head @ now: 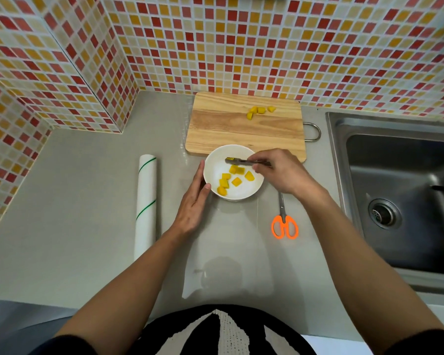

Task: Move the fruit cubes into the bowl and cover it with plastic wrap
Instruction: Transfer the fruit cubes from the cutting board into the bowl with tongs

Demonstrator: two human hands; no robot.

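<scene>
hands: L (194, 198) flat vs bowl (256, 187); R (280, 172) grips tongs (244, 161) w/ cube over bowl

We see yellow fruit cubes (236, 181) in white bowl (251, 193), orange-handled scissors (284, 221), white roll (146, 203) w/ green stripes, red/orange/cream mosaic wall (215, 42).
</scene>
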